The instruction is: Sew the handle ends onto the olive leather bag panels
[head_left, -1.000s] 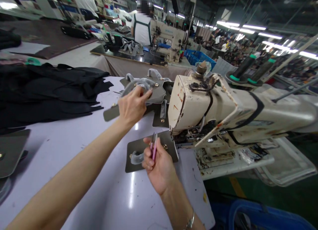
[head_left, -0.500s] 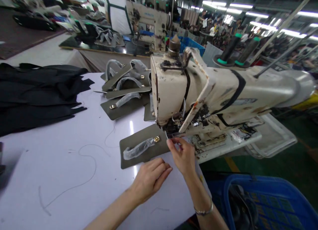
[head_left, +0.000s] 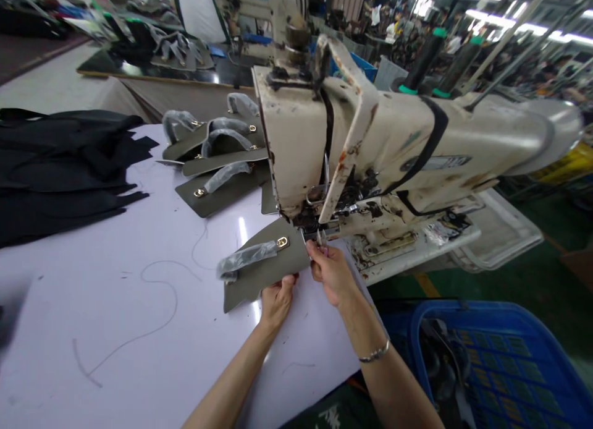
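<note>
Our left hand is gripping the near edge of the panel, our right hand pinching its corner at the sewing machine; a slip there risks skewing it.

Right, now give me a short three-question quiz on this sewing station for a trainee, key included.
1. Which wears the thin silver bracelet: the left hand or the right hand?
2. True or false: both hands touch the olive-grey leather-look panel with the small gold metal buckle.
3. Fill the blank: the narrow strap on that panel is wrapped in clear ____.

Key: 1 right hand; 2 true; 3 plastic.
</note>
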`<control>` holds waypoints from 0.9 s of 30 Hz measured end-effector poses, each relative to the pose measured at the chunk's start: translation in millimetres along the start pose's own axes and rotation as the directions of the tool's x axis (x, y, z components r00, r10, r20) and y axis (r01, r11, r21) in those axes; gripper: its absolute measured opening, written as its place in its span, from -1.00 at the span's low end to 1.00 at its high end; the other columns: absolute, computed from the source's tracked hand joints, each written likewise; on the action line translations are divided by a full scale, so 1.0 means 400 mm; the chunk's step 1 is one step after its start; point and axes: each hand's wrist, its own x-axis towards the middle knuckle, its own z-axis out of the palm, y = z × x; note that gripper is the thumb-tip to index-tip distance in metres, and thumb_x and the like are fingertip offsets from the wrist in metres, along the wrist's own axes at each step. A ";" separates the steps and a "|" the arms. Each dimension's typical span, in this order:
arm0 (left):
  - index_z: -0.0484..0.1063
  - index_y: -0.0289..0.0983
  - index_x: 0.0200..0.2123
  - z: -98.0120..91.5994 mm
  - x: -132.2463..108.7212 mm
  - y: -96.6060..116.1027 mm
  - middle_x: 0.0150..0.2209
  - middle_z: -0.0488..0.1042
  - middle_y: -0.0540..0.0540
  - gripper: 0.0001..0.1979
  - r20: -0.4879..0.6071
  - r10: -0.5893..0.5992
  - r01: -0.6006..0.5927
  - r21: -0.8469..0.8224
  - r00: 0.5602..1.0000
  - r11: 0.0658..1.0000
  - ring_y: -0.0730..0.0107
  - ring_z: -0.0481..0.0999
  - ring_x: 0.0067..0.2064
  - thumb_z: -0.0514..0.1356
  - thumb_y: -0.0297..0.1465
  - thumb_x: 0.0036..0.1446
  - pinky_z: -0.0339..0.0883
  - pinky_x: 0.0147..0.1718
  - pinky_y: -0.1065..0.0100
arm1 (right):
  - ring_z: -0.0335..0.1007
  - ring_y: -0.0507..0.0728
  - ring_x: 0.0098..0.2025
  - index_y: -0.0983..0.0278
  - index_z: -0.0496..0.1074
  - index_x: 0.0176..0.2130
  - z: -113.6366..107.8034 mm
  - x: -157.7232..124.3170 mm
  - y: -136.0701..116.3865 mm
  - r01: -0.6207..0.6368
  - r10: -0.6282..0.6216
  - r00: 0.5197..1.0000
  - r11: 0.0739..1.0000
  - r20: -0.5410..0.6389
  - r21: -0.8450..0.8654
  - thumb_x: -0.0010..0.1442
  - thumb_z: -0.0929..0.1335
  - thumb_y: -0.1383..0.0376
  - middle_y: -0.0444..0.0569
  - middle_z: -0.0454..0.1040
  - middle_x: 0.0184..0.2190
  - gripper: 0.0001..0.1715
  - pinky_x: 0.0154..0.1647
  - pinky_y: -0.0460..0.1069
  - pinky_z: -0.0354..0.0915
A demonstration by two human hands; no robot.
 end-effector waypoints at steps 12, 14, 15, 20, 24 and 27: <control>0.38 -0.23 -0.58 0.005 -0.012 0.123 -0.58 0.42 -0.08 -0.56 -0.106 -0.116 0.108 -0.078 0.988 0.991 0.34 0.41 -0.52 0.24 -0.08 0.24 0.30 -0.47 0.35 | -0.03 -0.05 -0.53 0.31 0.43 -0.58 -0.021 0.004 -0.030 0.197 -0.206 0.978 0.947 -0.010 -0.253 0.07 0.51 -0.02 -0.21 0.14 -0.63 -0.49 -0.49 -0.06 -0.06; 0.40 -0.24 -0.57 0.002 -0.016 0.133 -0.59 0.41 -0.07 -0.56 -0.142 -0.127 0.119 -0.060 0.982 0.991 0.36 0.40 -0.53 0.26 -0.08 0.22 0.29 -0.49 0.36 | 0.05 -0.03 -0.50 0.31 0.41 -0.61 -0.029 0.002 -0.033 0.256 -0.263 0.964 0.890 0.035 -0.378 0.15 0.48 -0.01 -0.19 0.18 -0.62 -0.47 -0.45 -0.06 -0.01; 0.40 -0.25 -0.57 0.000 -0.016 0.133 -0.59 0.41 -0.07 -0.57 -0.161 -0.128 0.121 -0.052 0.979 0.991 0.37 0.39 -0.54 0.27 -0.09 0.21 0.28 -0.50 0.37 | 0.10 -0.02 -0.49 0.31 0.45 -0.59 -0.029 0.002 -0.034 0.267 -0.271 0.961 0.875 0.049 -0.403 0.14 0.49 0.02 -0.19 0.22 -0.61 -0.50 -0.43 -0.06 0.02; 0.41 -0.25 -0.54 -0.013 -0.004 0.104 -0.55 0.43 -0.09 -0.54 0.006 -0.074 0.075 -0.152 0.997 0.986 0.36 0.42 -0.49 0.23 -0.06 0.27 0.34 -0.44 0.34 | 0.20 -0.01 -0.50 0.31 0.57 -0.52 -0.002 0.007 -0.046 0.110 -0.107 0.994 0.986 0.029 -0.123 -0.08 0.57 0.15 -0.18 0.34 -0.60 -0.72 -0.39 -0.06 0.19; 0.41 -0.25 -0.51 -0.002 -0.001 0.099 -0.55 0.42 -0.07 -0.53 0.054 -0.127 0.138 -0.322 0.990 0.937 0.37 0.39 -0.51 0.25 0.00 0.23 0.34 -0.48 0.33 | 0.19 -0.02 -0.54 0.29 0.53 -0.59 0.013 0.008 -0.052 0.022 -0.022 0.999 1.000 0.033 0.014 -0.16 0.61 0.18 -0.19 0.32 -0.65 -0.70 -0.44 -0.05 0.20; 0.44 -0.28 -0.48 0.017 -0.016 0.108 -0.56 0.42 -0.04 -0.56 0.009 -0.240 0.223 -0.402 0.971 0.888 0.42 0.37 -0.55 0.32 -0.03 0.19 0.25 -0.56 0.38 | 0.27 0.01 -0.51 0.29 0.60 -0.55 0.010 0.007 -0.045 0.045 -0.047 0.998 0.998 -0.037 -0.038 -0.16 0.61 0.21 -0.17 0.41 -0.62 -0.76 -0.40 -0.04 0.25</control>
